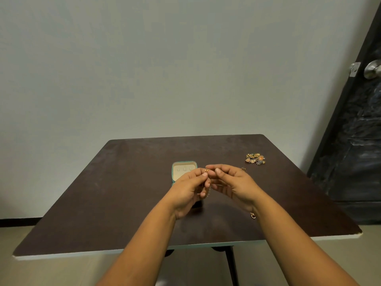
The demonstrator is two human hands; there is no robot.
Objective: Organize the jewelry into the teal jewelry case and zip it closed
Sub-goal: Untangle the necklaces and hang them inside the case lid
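The teal jewelry case (184,163) lies open on the dark table, its cream lining showing; my hands hide its near half. Just in front of it, my left hand (190,187) and my right hand (233,183) meet above the table. Both pinch a small gold ring (207,170) between their fingertips, and a thin chain (209,193) hangs down from between them. A small gold ring-shaped piece (253,215) lies on the table by my right wrist. A pile of colourful charms (255,158) sits at the far right.
The brown table (123,203) stands against a plain pale wall. A dark door with a metal knob (372,69) is at the right. Another tiny piece (244,168) lies just beyond my right hand.
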